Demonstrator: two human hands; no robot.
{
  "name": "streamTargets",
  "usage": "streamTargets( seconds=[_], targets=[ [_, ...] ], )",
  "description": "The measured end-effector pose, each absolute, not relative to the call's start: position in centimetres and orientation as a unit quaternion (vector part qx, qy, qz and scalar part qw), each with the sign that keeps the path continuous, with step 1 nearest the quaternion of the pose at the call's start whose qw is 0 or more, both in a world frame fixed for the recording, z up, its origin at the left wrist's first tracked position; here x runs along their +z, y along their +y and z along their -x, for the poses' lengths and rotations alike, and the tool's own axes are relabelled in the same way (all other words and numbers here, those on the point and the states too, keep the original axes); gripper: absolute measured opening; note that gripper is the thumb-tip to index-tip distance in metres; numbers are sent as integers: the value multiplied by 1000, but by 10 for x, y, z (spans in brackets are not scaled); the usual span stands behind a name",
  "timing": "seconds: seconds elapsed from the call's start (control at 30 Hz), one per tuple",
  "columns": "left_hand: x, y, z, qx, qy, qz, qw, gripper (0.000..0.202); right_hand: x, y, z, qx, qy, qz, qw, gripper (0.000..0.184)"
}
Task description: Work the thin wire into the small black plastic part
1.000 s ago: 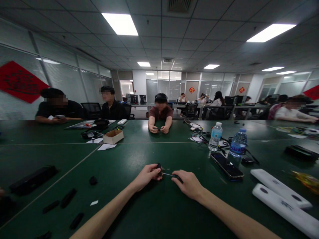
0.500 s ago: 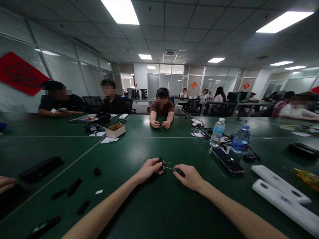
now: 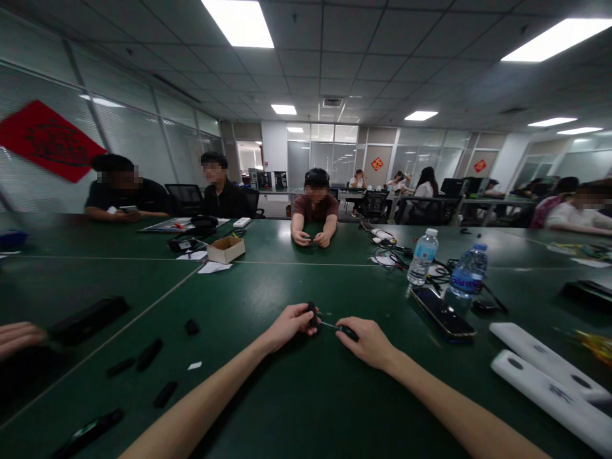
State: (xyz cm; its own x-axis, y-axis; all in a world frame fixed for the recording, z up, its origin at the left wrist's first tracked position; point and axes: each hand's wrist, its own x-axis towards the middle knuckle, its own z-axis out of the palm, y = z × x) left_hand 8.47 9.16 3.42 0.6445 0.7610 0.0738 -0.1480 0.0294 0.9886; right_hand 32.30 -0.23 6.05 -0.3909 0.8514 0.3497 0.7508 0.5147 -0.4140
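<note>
My left hand (image 3: 289, 327) is shut around a small black plastic part (image 3: 312, 313), which stands up between my fingertips. My right hand (image 3: 367, 344) holds a small black-handled screwdriver (image 3: 347, 332). Its thin metal shaft (image 3: 327, 325) points left to the black part and seems to reach it. Both hands hover close together over the dark green table (image 3: 268, 408). Several black pieces lie to the left, including a small lump (image 3: 192, 327) and a short bar (image 3: 150, 354).
A smartphone (image 3: 443, 312) and two water bottles (image 3: 422, 256) stand to my right, near tangled cables (image 3: 389, 255). Two white bars (image 3: 549, 401) lie at right. A co-worker's hand (image 3: 16, 338) enters at left. Seated people and a cardboard box (image 3: 225, 250) are across the table.
The whole view has tilted and drifted as my head moved. My hands keep the same hold on the part and screwdriver. The co-worker's hand at left shows more.
</note>
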Motion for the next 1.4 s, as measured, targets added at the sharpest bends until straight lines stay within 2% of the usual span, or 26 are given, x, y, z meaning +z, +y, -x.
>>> streamTargets(
  seconds=[1.4],
  targets=[
    [48,82,-85,323,269,-681,599,41,60,-3,-324,75,-835,475,267,24]
  ],
)
